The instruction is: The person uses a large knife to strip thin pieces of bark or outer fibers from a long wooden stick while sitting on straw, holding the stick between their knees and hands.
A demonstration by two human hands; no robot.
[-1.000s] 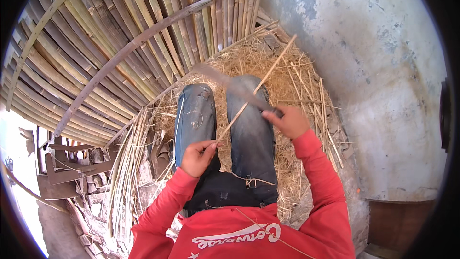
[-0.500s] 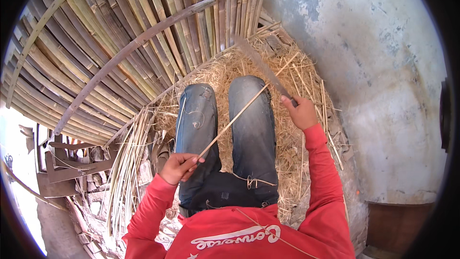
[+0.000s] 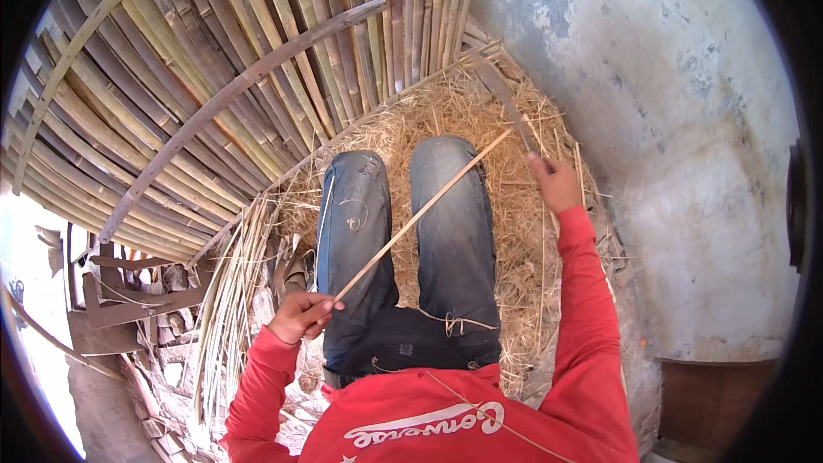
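Spreading farther apart — knife (image 3: pixel 507 105) and left hand (image 3: pixel 302 315)

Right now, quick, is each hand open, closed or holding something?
Left hand: closed, holding the near end of a thin pale strip.
Right hand: closed, gripping a long-bladed knife.

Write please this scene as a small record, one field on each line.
Left grip: left hand closed on one end of a pale strip
Right grip: right hand closed on a long knife
Strip position: slanting over the jeans, far end beside the knife
Floor: fine shavings
At left: bundle of thin strips
Upper left: bamboo slat panel
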